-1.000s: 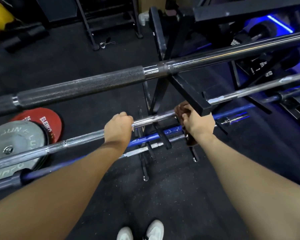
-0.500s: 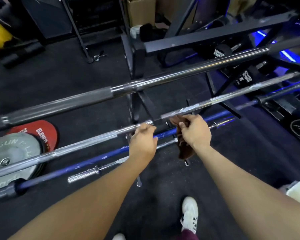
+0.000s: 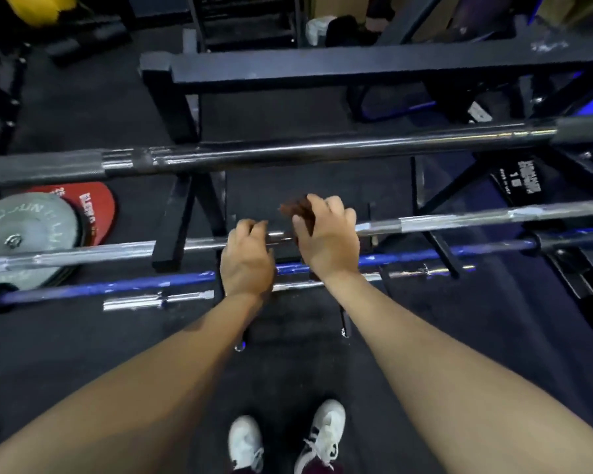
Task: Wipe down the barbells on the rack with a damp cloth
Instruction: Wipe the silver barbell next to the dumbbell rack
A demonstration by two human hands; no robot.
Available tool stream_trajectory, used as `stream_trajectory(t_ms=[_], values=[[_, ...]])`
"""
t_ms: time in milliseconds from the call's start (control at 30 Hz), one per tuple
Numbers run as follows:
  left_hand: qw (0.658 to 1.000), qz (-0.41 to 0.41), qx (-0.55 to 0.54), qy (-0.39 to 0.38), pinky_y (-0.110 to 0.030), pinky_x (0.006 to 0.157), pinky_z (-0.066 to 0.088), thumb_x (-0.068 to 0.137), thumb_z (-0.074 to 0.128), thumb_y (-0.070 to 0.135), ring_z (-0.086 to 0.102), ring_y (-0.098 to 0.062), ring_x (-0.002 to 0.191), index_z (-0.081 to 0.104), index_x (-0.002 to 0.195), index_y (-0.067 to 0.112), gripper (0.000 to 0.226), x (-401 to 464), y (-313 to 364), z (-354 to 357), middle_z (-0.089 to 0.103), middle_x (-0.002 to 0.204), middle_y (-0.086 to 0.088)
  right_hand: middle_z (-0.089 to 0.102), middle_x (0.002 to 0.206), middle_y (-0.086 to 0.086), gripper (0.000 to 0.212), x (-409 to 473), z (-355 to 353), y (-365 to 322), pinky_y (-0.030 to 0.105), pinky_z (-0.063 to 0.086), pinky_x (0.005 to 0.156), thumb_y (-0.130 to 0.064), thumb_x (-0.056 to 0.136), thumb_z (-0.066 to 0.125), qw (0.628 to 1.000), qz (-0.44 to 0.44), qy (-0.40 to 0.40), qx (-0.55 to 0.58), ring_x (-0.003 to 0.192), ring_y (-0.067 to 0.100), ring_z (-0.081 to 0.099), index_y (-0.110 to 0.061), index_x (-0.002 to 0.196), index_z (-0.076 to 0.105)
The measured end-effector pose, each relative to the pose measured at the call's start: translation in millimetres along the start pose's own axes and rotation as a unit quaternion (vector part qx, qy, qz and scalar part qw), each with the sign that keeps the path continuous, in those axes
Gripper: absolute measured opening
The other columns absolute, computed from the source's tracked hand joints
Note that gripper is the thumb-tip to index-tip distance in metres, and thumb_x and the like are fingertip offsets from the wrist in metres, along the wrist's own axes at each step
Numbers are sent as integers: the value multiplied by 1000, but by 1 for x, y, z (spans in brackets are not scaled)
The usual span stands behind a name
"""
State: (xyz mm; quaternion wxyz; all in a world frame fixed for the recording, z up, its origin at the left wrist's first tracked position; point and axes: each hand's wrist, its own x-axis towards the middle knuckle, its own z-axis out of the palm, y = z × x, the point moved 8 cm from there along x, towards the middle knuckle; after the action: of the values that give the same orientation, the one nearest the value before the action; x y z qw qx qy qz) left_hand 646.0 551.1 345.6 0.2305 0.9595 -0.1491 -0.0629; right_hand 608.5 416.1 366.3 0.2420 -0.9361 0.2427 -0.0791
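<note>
Over the silver barbell [image 3: 459,222], left hand [image 3: 247,265] curls around it; right hand [image 3: 326,241] clutches brown cloth [image 3: 297,208].

We see a black steel rack [image 3: 322,68] standing on the dark rubber floor [image 3: 459,336], carrying four barbells across its arms: a dark barbell [image 3: 322,150] on top, a chrome barbell [image 3: 459,220] below it, then a blue barbell [image 3: 117,285] and a short chrome bar [image 3: 158,300] lowest.

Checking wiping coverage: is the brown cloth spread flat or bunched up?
Bunched: the cloth shows as a crumpled wad gripped in the right hand, over the chrome barbell.
</note>
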Motion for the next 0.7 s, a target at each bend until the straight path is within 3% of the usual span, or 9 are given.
stream_trajectory(t_ms=[100,167,233,333,433,533,633,700], values=[[1000,-19,24,-2,-38,96,38,89,56,14,42,-28,118,50,132,11,43,9,-15,7,45,131,-8,48,132,1,44,-3,29,-8,44,28,97,-45,91,51,978,-157,-39,-134,126,29,36,-27,131,52],[999,-26,39,-5,-38,95,39,90,57,15,41,-27,118,51,130,13,41,11,-25,11,45,132,-5,48,138,2,42,3,28,10,49,16,105,-45,87,57,970,-178,-26,-164,133,29,34,-30,126,57],[999,-29,43,-12,-36,85,43,91,54,14,40,-23,118,53,130,16,38,13,-31,13,45,131,-2,48,139,6,42,15,23,32,52,17,110,-44,88,58,977,-153,-26,-147,132,32,38,-27,126,59],[999,-33,31,-14,-29,68,41,93,52,10,40,-17,116,55,129,18,37,17,-34,12,47,128,2,57,123,13,44,14,22,31,45,43,95,-46,90,51,988,-98,24,-119,108,38,50,-15,120,64],[1000,-15,15,3,-30,71,39,91,51,6,45,-21,110,61,117,11,28,18,-35,4,54,120,-5,61,118,13,47,-10,56,-25,46,40,97,-44,90,38,988,-132,37,-69,106,37,53,-13,112,67],[999,8,-20,26,-33,86,36,90,50,1,47,-26,106,63,109,2,23,21,-44,-2,58,116,-16,62,117,8,35,-15,80,-57,51,45,92,-30,87,46,980,-184,38,-57,104,36,55,-16,112,67],[999,-27,-20,14,-16,65,26,92,50,12,43,-10,88,65,105,13,20,24,-57,0,57,109,-4,66,106,5,32,-7,60,-43,41,54,75,-31,85,48,957,-265,70,-92,93,30,56,-19,105,70],[999,-22,-22,10,-7,66,28,92,55,8,37,-2,87,66,106,9,18,23,-53,0,56,109,-2,67,101,6,34,-1,38,-2,33,54,66,-33,85,45,949,-262,99,-143,90,28,53,-18,100,71]])
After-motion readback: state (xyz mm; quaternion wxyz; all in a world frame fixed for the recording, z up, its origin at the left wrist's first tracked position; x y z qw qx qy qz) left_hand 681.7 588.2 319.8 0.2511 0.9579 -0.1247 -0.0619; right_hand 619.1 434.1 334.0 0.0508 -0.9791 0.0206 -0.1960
